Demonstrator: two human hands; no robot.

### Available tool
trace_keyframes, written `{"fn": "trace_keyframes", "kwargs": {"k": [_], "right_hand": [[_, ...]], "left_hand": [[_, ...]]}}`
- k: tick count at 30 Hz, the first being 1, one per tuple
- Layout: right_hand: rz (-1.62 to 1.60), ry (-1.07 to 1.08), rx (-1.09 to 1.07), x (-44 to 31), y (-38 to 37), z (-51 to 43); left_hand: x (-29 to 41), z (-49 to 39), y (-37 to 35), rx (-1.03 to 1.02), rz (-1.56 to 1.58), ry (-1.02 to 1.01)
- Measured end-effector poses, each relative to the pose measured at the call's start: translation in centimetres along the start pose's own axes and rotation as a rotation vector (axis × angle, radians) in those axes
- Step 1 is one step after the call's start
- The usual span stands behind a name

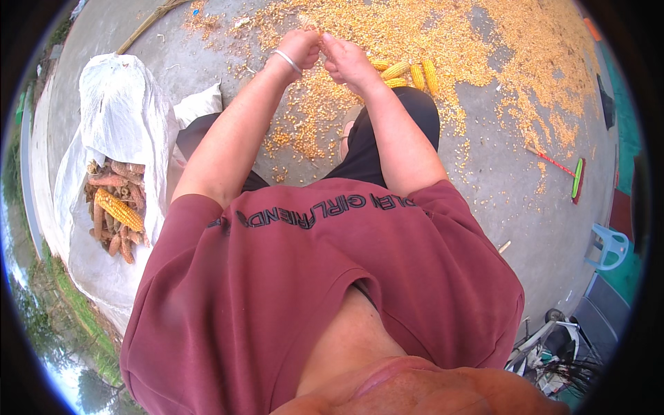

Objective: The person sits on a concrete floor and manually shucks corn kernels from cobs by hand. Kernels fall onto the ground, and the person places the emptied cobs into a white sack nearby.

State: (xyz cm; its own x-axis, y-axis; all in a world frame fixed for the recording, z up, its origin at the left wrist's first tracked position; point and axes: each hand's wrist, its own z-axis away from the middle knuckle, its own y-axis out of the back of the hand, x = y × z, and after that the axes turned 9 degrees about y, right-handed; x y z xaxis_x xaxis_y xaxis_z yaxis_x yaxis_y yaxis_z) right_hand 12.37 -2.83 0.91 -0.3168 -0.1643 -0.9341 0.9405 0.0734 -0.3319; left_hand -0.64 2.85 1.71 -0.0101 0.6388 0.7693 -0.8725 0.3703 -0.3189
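Note:
Both my hands meet over the corn kernels (306,124) spread on the concrete floor. My left hand (302,49), with a pale bangle at the wrist, grips one part of a reddish corn cob (322,47). My right hand (346,58) is closed on the same cob, its thumb against it; the fingers hide much of the cob. Several yellow corn ears (430,78) lie on the kernels just beyond my knee, near my right hand. A white woven sack (122,109) at the left holds many bare cobs (108,179) and one yellow ear (119,209).
A bundle of dry stalks (148,27) lies at the upper left. At the right are a green-headed broom (577,179) with a red handle and a light blue plastic stool (611,248). A wheeled metal frame (539,337) stands at the lower right. Another white sack (199,106) is beside my leg.

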Motion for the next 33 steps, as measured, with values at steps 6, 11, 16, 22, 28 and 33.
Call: {"fn": "trace_keyframes", "kwargs": {"k": [6, 11, 16, 22, 28, 33], "right_hand": [[0.080, 0.007, 0.019, 0.2, 0.3, -0.1], [0.566, 0.256, 0.092, 1.7, 0.5, -0.9], [0.694, 0.319, 0.081, 2.6, 0.7, -1.3], [0.284, 0.121, 0.021, 1.3, 0.9, -0.6], [-0.164, -0.077, 0.018, -0.3, 1.2, 0.1], [-0.132, -0.038, 0.076, -0.2, 0.8, 0.2]], "left_hand": [[-0.1, 0.0, 0.1, -0.001, 0.142, 0.055], [0.0, -0.2, 0.1, 0.002, 0.076, 0.059], [-0.1, -0.7, 0.1, 0.042, 0.015, 0.090], [-0.1, -0.8, 0.3, -0.004, 0.045, 0.054], [0.0, -0.8, -0.1, 0.074, 0.113, 0.010], [0.4, -0.5, -0.3, 0.259, 0.011, -0.062]]}}
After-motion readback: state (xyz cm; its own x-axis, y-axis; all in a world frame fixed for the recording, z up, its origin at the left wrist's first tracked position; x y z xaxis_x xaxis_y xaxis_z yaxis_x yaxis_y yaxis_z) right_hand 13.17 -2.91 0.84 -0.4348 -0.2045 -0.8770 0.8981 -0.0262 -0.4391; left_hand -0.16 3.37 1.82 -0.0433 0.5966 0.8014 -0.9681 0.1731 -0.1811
